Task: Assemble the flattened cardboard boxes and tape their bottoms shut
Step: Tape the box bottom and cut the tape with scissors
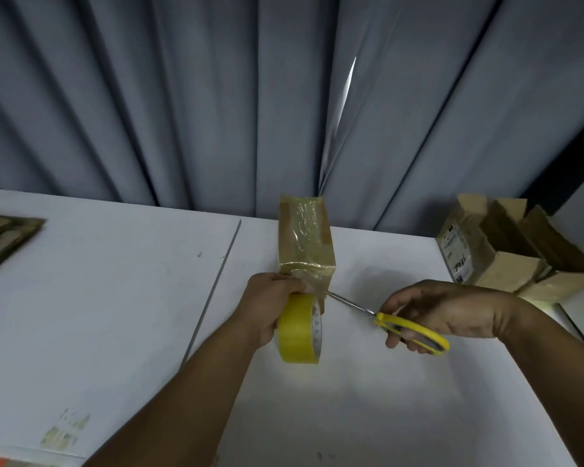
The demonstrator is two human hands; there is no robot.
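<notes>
Brown cardboard box, taped across its upper face, stands directly beyond the left hand. Yellow tape roll hangs on edge in that hand's grip.

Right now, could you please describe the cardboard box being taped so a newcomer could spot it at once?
On the white table before the grey curtain, look to the middle, beyond the left hand gripping the yellow tape roll. The small brown cardboard box stands alone; unlike the open brown boxes at the right edge, shiny clear tape covers its upper face.

flattened boxes cut by left edge; open boxes cut by right edge; label unreadable
</notes>
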